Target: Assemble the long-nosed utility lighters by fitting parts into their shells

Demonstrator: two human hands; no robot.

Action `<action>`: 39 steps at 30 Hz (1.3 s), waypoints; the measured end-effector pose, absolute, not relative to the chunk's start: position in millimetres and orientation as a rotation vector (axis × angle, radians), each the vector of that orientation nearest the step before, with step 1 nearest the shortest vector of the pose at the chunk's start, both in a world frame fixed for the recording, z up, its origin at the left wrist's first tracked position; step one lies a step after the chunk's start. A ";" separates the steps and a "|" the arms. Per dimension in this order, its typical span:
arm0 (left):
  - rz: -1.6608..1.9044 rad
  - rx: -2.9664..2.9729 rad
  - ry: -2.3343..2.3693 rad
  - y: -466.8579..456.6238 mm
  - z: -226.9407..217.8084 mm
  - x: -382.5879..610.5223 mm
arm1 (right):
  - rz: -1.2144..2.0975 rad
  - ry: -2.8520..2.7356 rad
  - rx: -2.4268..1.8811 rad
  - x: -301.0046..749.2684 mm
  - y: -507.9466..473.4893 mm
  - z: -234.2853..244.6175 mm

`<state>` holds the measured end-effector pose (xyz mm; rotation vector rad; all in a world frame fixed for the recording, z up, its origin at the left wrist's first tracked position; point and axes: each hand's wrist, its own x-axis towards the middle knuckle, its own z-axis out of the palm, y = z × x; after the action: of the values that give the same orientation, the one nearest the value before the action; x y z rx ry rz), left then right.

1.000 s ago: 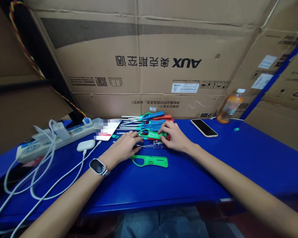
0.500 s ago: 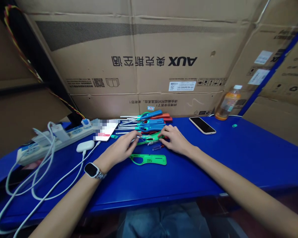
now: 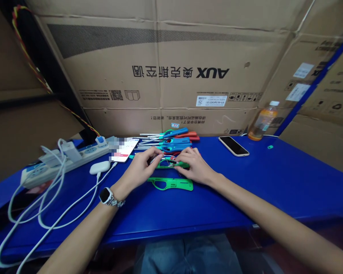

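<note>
My left hand (image 3: 144,163) is closed, pinching a metal lighter tube (image 3: 152,160) over the left end of a green lighter half-shell (image 3: 162,164). With fingers bent together, my right hand (image 3: 193,164) pinches a small black part (image 3: 173,161) above the same half-shell; a thin wire shows beside it. My fingers partly hide the shell's right end. Nearer to me lies a second green half-shell (image 3: 174,184), flat on the blue table (image 3: 217,205). Just behind my hands are several stick lighters (image 3: 175,140) with blue and red handles, their metal tubes pointing left.
To the left stand a power strip (image 3: 88,152) with plugs, a white charging case (image 3: 100,167), looping white cables (image 3: 65,227) and a white card or screen (image 3: 127,150). At the right are a phone (image 3: 233,146), an orange drink bottle (image 3: 263,121) and a small green piece (image 3: 270,147). Cardboard (image 3: 177,49) walls the back.
My right hand has shifted left, from the shell's right end to the black part near its middle. The left hand has tilted the metal tube slightly. The view has shifted a little.
</note>
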<state>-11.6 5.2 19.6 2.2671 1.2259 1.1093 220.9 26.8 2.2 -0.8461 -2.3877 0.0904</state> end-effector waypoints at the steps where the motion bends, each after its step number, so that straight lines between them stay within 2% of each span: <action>1: 1.096 2.251 1.214 4.6 20.2 -11.8 | 0.097 -2.371 -0.860 221.0 27.0 2.6; 7: 1.113 2.125 1.084 3.5 23.0 -13.4 | 0.204 -2.320 -0.889 227.0 20.0 4.6; 16: 1.156 1.978 0.973 3.1 22.6 -13.2 | 0.195 -2.330 -0.971 213.0 24.4 -3.0; 23: 1.040 2.019 0.949 -2.6 28.0 -14.8 | 0.659 -2.095 -0.926 224.9 29.0 2.6; 26: 1.057 2.045 0.921 -2.7 27.7 -15.3 | 0.741 -2.074 -0.923 227.7 29.5 2.7; 39: 1.190 1.988 0.967 5.5 24.8 -14.9 | 0.765 -2.139 -0.830 234.9 12.2 15.3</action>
<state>-14.9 5.5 24.8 1.9876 0.9671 1.1899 234.9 12.2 15.3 -0.8301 -2.1387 0.7646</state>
